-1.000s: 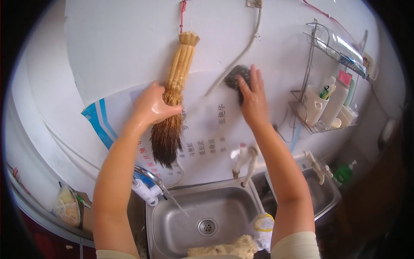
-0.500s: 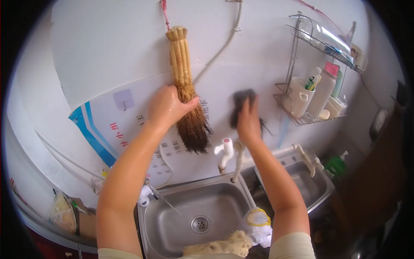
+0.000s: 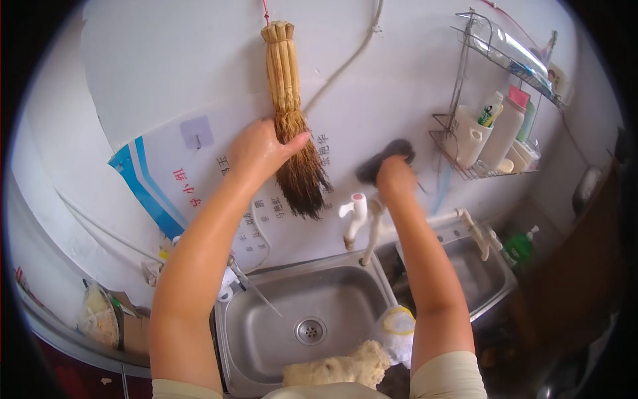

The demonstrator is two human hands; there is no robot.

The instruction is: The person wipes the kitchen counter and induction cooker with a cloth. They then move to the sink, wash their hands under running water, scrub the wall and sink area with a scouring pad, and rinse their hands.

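Observation:
A straw whisk broom [image 3: 284, 73] hangs on a red cord against the wall, its dark bristles pointing down. My left hand [image 3: 260, 149] grips it just below the binding, thumb across the front and the other fingers hidden behind the bristles. To the right, my right hand [image 3: 397, 178] is closed on a dark grey cloth [image 3: 379, 164], pressed against the white printed sheet [image 3: 219, 179] on the wall. The fingers of that hand are partly hidden and slightly blurred. Just below the cloth is a white tap [image 3: 354, 216] with a red mark.
Below my arms lies a steel sink [image 3: 266, 332], with a smaller sink [image 3: 468, 272] at right. A wire rack [image 3: 458, 93] holds a cup [image 3: 467, 136] and bottles. A pale cloth [image 3: 339, 366] rests on the sink's near edge. A green pump bottle [image 3: 520, 247] stands far right.
My right hand has turned at the wrist and moved slightly right and down with the cloth. The left hand keeps its grip on the broom. The whole view has shifted slightly.

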